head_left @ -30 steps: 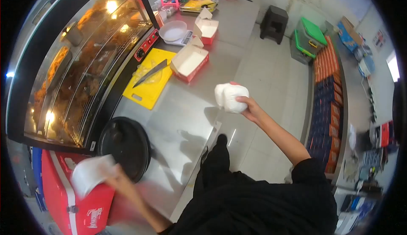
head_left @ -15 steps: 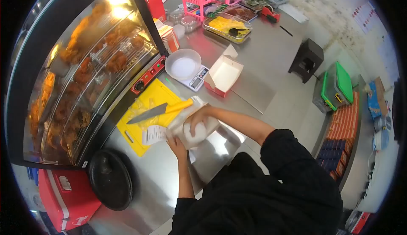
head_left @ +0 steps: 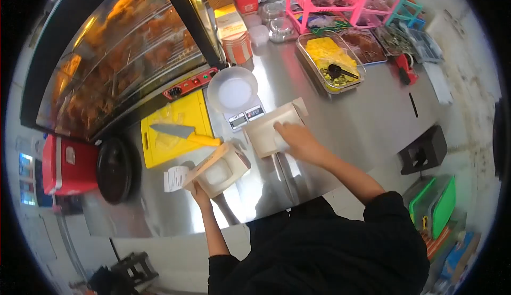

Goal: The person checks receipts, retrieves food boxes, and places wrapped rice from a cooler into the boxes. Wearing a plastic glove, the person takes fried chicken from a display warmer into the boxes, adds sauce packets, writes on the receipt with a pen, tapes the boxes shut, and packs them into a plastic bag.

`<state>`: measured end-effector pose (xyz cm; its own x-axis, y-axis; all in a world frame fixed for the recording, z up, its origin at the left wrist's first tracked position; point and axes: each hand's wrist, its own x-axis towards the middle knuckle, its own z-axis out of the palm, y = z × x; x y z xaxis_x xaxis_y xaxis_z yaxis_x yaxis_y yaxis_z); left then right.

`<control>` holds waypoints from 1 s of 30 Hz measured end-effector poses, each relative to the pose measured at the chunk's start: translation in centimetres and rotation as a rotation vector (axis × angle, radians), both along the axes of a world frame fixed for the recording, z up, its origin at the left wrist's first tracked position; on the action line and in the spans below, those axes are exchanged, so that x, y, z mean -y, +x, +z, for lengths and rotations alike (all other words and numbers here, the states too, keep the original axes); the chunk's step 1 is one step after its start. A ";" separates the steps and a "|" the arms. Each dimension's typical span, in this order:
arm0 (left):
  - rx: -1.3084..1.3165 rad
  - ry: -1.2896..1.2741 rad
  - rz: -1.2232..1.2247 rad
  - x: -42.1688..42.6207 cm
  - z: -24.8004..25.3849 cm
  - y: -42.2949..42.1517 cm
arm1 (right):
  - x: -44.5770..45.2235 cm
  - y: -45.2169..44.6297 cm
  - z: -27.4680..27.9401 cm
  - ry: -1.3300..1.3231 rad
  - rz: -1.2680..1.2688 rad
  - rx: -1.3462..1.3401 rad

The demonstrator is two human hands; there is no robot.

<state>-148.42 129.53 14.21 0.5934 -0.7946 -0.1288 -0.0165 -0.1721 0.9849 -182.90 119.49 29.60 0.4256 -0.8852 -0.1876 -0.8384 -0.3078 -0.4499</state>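
Observation:
My left hand (head_left: 201,193) is closed on the near edge of an open paper food box (head_left: 238,163). A white rounded lump (head_left: 217,172) lies inside that box, and a printed receipt (head_left: 174,179) sticks out beside my left hand. My right hand (head_left: 299,141) reaches into a second open paper food box (head_left: 261,135), its fingers curled down on another white lump (head_left: 280,141), mostly hidden under them. Just behind the boxes, a digital kitchen scale (head_left: 246,118) carries a translucent bowl (head_left: 232,92). A yellow-handled knife (head_left: 186,134) rests on the yellow cutting board (head_left: 150,154).
A glass warming cabinet (head_left: 133,55) with fried food stands at the left. Behind are a glass dish (head_left: 332,63) of yellow food with a black spoon, pink racks (head_left: 303,13) and stacked cartons (head_left: 234,31). A black round lid (head_left: 114,170) leans beside a red box (head_left: 69,164).
My right hand has left the first food box and moved right into the second one, onto a white lump there. My left hand still holds the first box. The camera view has turned.

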 end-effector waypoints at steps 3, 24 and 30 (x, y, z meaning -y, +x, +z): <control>-0.071 -0.009 0.003 0.2 0.0 -2.6 | 5.4 -2.3 -6.1 0.138 0.202 0.215; -0.010 0.018 -0.218 -3.6 5.5 -13.8 | -7.9 -15.4 -10.2 -0.495 0.352 0.425; -0.189 0.276 -0.473 -11.2 4.3 -14.7 | -6.9 -5.2 -9.6 -0.607 0.212 0.256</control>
